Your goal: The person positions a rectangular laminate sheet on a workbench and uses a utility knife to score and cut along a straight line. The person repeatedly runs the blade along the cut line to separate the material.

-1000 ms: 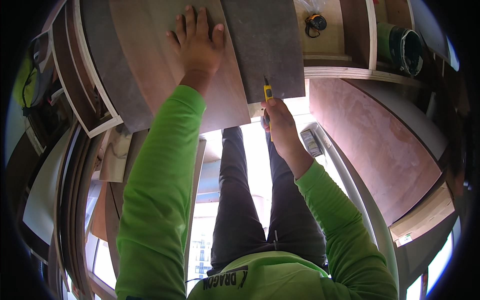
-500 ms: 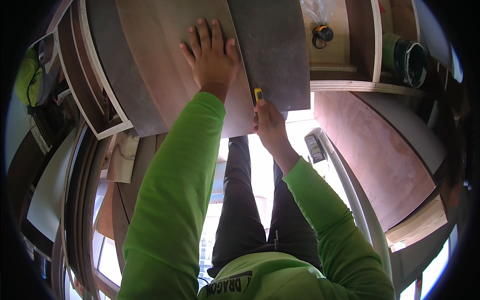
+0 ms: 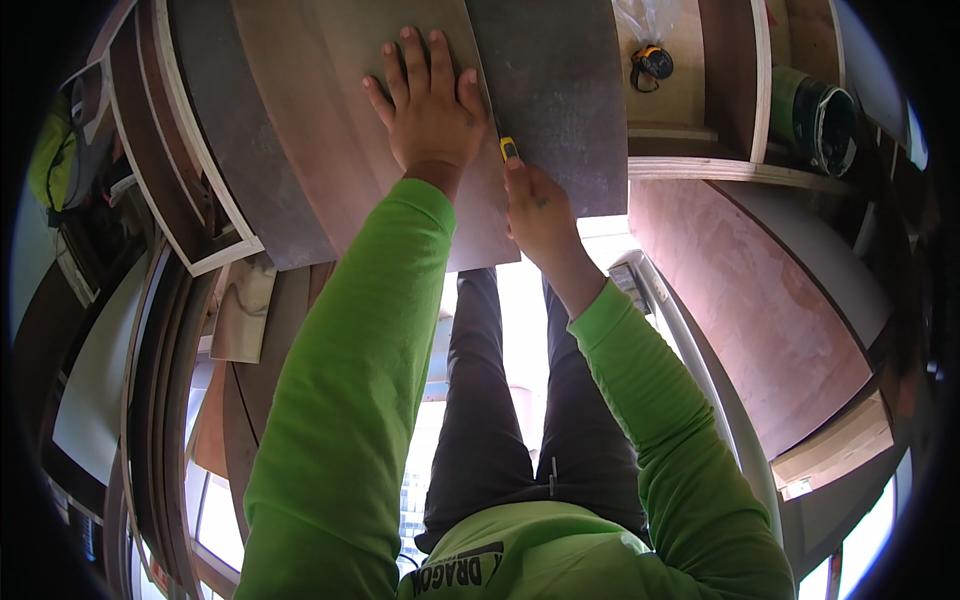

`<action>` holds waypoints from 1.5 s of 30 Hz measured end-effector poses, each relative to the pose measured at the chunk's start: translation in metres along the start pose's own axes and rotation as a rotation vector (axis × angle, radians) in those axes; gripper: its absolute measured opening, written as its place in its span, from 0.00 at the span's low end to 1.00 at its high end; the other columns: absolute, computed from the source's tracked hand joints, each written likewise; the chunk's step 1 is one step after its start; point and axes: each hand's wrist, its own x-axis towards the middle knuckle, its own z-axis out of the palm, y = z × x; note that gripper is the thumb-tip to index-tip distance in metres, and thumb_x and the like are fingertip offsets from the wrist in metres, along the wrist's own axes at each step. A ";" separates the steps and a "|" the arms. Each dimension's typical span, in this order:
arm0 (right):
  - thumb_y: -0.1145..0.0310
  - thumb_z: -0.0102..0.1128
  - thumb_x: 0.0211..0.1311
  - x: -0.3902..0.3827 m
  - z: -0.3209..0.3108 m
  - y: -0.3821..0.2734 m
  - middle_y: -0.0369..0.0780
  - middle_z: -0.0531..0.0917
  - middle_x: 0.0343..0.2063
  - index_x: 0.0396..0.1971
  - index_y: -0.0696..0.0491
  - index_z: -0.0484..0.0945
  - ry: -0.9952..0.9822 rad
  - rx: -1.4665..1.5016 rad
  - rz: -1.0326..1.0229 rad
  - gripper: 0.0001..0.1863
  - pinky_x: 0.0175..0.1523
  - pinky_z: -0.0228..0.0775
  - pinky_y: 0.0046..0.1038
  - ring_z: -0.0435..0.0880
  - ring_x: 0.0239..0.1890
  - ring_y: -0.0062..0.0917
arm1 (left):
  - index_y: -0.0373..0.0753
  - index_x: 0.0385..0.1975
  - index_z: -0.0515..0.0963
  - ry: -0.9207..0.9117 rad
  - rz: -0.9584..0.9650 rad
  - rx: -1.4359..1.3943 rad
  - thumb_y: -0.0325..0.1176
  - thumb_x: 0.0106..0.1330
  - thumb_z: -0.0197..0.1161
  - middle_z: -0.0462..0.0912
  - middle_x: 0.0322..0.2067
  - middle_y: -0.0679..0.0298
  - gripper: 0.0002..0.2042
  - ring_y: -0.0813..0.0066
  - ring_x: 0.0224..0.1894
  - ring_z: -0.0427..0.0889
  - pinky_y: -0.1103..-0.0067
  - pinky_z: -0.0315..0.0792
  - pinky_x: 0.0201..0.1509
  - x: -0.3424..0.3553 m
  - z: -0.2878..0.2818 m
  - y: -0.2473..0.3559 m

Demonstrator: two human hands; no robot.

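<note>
My left hand lies flat with fingers spread on a brown wood-toned board. The board rests on a wider dark grey panel. A yellow utility knife is gripped in my right hand, its front end at the board's right edge, beside the dark panel. The lower part of the knife is hidden in the fingers, and the blade is too small to make out clearly.
To the right, a wooden compartment holds a black and orange tape measure and clear plastic. Beyond it lies a dark green bucket on its side. A reddish panel leans at the right. Several boards stand at the left near a green bag.
My right hand has moved the utility knife up and slightly left, onto the board's edge, with the knife now tilted. My left hand stays pressed on the board.
</note>
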 end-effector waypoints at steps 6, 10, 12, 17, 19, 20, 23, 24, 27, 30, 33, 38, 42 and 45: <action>0.49 0.47 0.76 -0.003 -0.005 -0.027 0.57 0.82 0.27 0.30 0.59 0.77 -0.039 -0.146 0.037 0.26 0.40 0.76 0.46 0.83 0.34 0.56 | 0.47 0.74 0.59 0.033 0.010 0.024 0.52 0.75 0.41 0.55 0.76 0.57 0.30 0.51 0.78 0.50 0.47 0.35 0.78 -0.001 0.002 -0.003; 0.51 0.45 0.77 -0.003 -0.008 -0.027 0.57 0.82 0.27 0.32 0.58 0.77 -0.078 -0.202 0.054 0.25 0.40 0.76 0.46 0.83 0.34 0.56 | 0.46 0.74 0.59 0.028 0.031 0.014 0.53 0.76 0.40 0.54 0.76 0.55 0.30 0.50 0.78 0.49 0.46 0.36 0.77 0.001 0.002 -0.001; 0.52 0.44 0.78 -0.007 -0.008 -0.022 0.57 0.82 0.26 0.33 0.59 0.77 -0.083 -0.217 0.004 0.24 0.39 0.76 0.46 0.83 0.33 0.56 | 0.47 0.74 0.59 0.036 0.033 0.010 0.53 0.76 0.40 0.54 0.76 0.56 0.30 0.50 0.78 0.49 0.46 0.36 0.77 0.002 0.002 -0.001; 0.55 0.42 0.79 -0.057 -0.016 0.022 0.57 0.81 0.25 0.32 0.59 0.77 -0.103 -0.265 -0.092 0.24 0.35 0.74 0.48 0.82 0.30 0.54 | 0.47 0.74 0.59 0.033 0.018 -0.005 0.53 0.76 0.40 0.53 0.76 0.56 0.30 0.50 0.78 0.49 0.46 0.35 0.77 0.002 0.002 -0.001; 0.55 0.42 0.79 -0.081 -0.022 0.047 0.58 0.80 0.25 0.32 0.60 0.76 -0.121 -0.368 -0.146 0.23 0.34 0.73 0.49 0.82 0.29 0.54 | 0.47 0.74 0.59 0.034 0.021 0.009 0.53 0.76 0.40 0.53 0.76 0.56 0.30 0.50 0.78 0.48 0.46 0.35 0.77 0.002 0.002 -0.004; 0.56 0.42 0.79 -0.089 -0.024 0.055 0.58 0.80 0.25 0.31 0.60 0.76 -0.132 -0.390 -0.117 0.23 0.33 0.73 0.49 0.82 0.29 0.55 | 0.47 0.74 0.59 0.034 0.023 0.016 0.52 0.76 0.40 0.53 0.76 0.56 0.30 0.50 0.78 0.48 0.46 0.35 0.77 0.002 0.003 -0.005; 0.56 0.43 0.79 -0.106 -0.029 0.072 0.58 0.80 0.24 0.31 0.59 0.75 -0.159 -0.368 0.089 0.22 0.33 0.72 0.50 0.81 0.28 0.56 | 0.47 0.74 0.59 0.046 0.035 0.020 0.52 0.76 0.41 0.53 0.76 0.56 0.30 0.50 0.78 0.49 0.46 0.36 0.77 0.003 0.001 -0.002; 0.56 0.44 0.79 -0.110 -0.029 0.076 0.58 0.80 0.24 0.31 0.59 0.74 -0.154 -0.336 0.095 0.22 0.32 0.72 0.50 0.81 0.27 0.56 | 0.47 0.74 0.59 0.041 0.034 0.016 0.52 0.76 0.41 0.53 0.76 0.56 0.29 0.50 0.78 0.49 0.46 0.36 0.77 0.003 0.001 -0.001; 0.55 0.44 0.78 -0.117 -0.030 0.084 0.57 0.79 0.22 0.31 0.58 0.73 -0.145 -0.254 0.097 0.21 0.32 0.73 0.48 0.81 0.26 0.56 | 0.47 0.74 0.59 0.033 0.026 0.015 0.52 0.76 0.41 0.54 0.76 0.55 0.29 0.49 0.78 0.49 0.46 0.37 0.77 0.004 0.000 0.001; 0.54 0.45 0.78 -0.117 -0.034 0.067 0.53 0.79 0.20 0.36 0.59 0.74 -0.143 -0.163 0.147 0.21 0.32 0.75 0.43 0.83 0.25 0.49 | 0.47 0.74 0.59 0.026 0.008 0.035 0.52 0.76 0.41 0.55 0.75 0.56 0.30 0.50 0.78 0.50 0.46 0.37 0.77 0.002 0.002 -0.003; 0.53 0.46 0.77 -0.107 -0.042 0.037 0.45 0.76 0.19 0.39 0.58 0.74 -0.102 0.010 0.234 0.21 0.31 0.74 0.33 0.81 0.22 0.34 | 0.48 0.74 0.59 0.020 -0.003 0.044 0.52 0.75 0.41 0.55 0.76 0.57 0.30 0.51 0.78 0.50 0.46 0.37 0.77 0.001 0.000 -0.001; 0.51 0.44 0.77 -0.038 -0.041 -0.006 0.50 0.82 0.26 0.44 0.58 0.75 -0.065 0.028 0.126 0.22 0.35 0.77 0.37 0.85 0.26 0.40 | 0.47 0.74 0.60 -0.009 -0.011 0.080 0.52 0.76 0.40 0.54 0.76 0.57 0.30 0.52 0.78 0.50 0.47 0.36 0.78 0.002 -0.003 -0.001; 0.51 0.45 0.77 0.012 -0.024 -0.031 0.49 0.80 0.24 0.39 0.57 0.75 0.028 -0.185 -0.136 0.22 0.34 0.74 0.38 0.81 0.26 0.42 | 0.46 0.74 0.59 -0.033 -0.018 0.042 0.51 0.75 0.41 0.54 0.76 0.56 0.30 0.52 0.78 0.49 0.48 0.34 0.78 0.002 -0.005 0.003; 0.52 0.46 0.77 0.038 -0.012 -0.062 0.44 0.77 0.20 0.36 0.58 0.75 0.051 -0.267 -0.211 0.22 0.30 0.72 0.35 0.79 0.23 0.34 | 0.45 0.75 0.58 -0.060 -0.026 0.032 0.50 0.75 0.42 0.53 0.76 0.55 0.31 0.52 0.78 0.48 0.48 0.34 0.78 0.001 -0.007 0.001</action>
